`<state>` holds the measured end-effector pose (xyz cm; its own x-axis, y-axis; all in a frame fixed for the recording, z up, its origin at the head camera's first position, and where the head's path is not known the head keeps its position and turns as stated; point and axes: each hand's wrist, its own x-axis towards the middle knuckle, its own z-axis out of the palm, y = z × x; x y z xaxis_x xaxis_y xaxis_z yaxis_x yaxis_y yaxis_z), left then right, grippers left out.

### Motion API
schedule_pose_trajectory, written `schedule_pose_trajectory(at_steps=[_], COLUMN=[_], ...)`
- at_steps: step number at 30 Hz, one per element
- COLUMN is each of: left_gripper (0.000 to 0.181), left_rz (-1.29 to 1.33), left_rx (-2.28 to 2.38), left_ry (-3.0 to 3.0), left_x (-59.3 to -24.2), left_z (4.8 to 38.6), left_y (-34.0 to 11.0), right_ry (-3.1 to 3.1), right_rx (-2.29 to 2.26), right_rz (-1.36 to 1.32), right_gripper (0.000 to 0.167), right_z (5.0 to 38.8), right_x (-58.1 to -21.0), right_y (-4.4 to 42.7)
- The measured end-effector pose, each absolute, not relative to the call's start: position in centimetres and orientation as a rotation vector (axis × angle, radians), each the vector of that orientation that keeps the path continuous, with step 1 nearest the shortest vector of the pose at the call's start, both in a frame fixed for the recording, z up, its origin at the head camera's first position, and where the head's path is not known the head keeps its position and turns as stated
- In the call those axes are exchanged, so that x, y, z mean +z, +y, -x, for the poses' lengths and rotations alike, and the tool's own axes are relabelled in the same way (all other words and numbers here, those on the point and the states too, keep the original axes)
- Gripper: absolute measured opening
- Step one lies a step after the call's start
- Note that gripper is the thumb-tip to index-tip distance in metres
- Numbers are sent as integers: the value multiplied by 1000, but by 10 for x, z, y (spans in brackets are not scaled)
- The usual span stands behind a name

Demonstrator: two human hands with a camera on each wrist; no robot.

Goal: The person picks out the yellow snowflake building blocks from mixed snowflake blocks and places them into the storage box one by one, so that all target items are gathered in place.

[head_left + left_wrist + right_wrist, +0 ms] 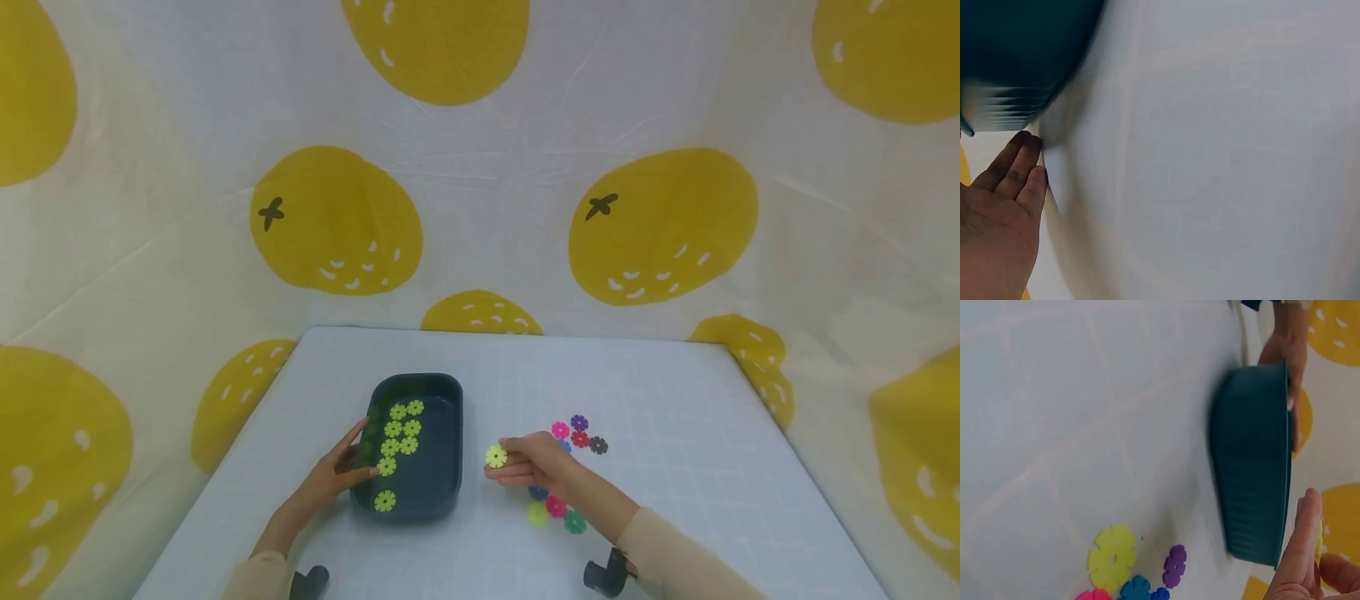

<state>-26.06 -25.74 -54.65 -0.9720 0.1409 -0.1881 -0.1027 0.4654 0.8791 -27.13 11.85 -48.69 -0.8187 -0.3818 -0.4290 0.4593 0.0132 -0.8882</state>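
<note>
A dark teal plastic basin (431, 487) stands on the table, with several yellow-green snowflake discs (386, 467) along the left half of its floor. My left hand (326, 479) holds the basin's left side, thumb over the rim and the other fingers along the outside. To the right of the basin, above the table, my right hand (543, 462) pinches one yellow-green snowflake disc (496, 456) between thumb and fingers. In the right wrist view only a thin edge of this disc (1319, 540) shows behind the fingers.
Loose snowflake discs lie around and beneath the right hand, among them a pink (556, 506), a green (575, 522), a red (580, 439) and a black one (597, 445). A pale checked cloth (675, 467) covers the table. Behind hangs a fruit-printed curtain (495, 208).
</note>
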Motion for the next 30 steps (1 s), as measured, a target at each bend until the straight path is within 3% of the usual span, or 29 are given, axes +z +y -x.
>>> schedule_pose_trajectory(at_steps=[19,30], left_gripper=[90,89], left_rz=[-23,-29], left_rx=[1507,1494], left_ry=[2469,2478], left_x=[-546,-544], left_z=[259,258], left_y=[-260,-258], right_ry=[1706,1741], right_rx=[-1834,-1767], right_rz=[-81,-119], right_gripper=[38,30], right_z=[282,304], right_x=[-475,-467], right_y=[70,36])
